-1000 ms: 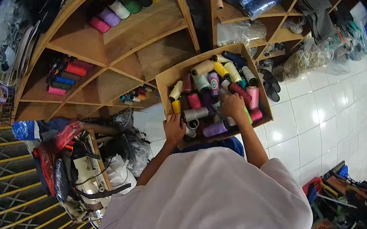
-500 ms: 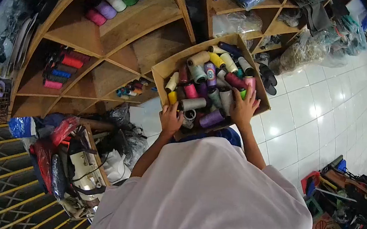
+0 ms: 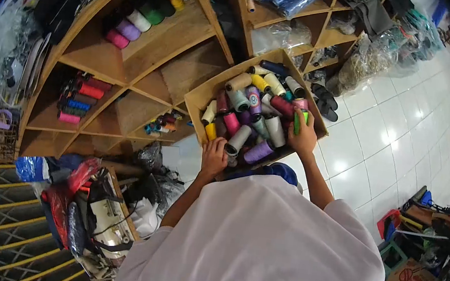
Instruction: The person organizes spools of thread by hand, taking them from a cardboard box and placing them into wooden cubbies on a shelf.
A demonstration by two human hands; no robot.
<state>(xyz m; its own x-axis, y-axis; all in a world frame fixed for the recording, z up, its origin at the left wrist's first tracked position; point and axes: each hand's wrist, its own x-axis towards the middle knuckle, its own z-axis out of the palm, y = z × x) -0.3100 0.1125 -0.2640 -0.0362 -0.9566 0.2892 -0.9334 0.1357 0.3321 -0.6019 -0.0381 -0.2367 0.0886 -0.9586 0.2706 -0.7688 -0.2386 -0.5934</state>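
A cardboard box (image 3: 200,93) full of thread spools in many colours is in front of me. My left hand (image 3: 215,157) is closed over its near left corner, its fingers beside a grey thread spool (image 3: 238,140). At the box's right side, my right hand (image 3: 305,134) grips a bright green thread spool (image 3: 299,121), holding it upright against the other spools. A pink thread spool (image 3: 300,103) lies just beyond that hand, and a purple thread spool (image 3: 259,152) lies near the front wall. Part of the green spool is hidden by my fingers.
Wooden shelves (image 3: 174,30) with rows of coloured spools (image 3: 128,27) stand ahead and to the left. A sewing machine (image 3: 108,219) sits at lower left, beside a yellow-barred folding gate (image 3: 0,208). White floor tiles (image 3: 371,141) and black sandals (image 3: 324,101) are at right.
My right hand has closed on the green spool and raised it from among the others. The grey spool by my left hand has swung to a steeper angle.
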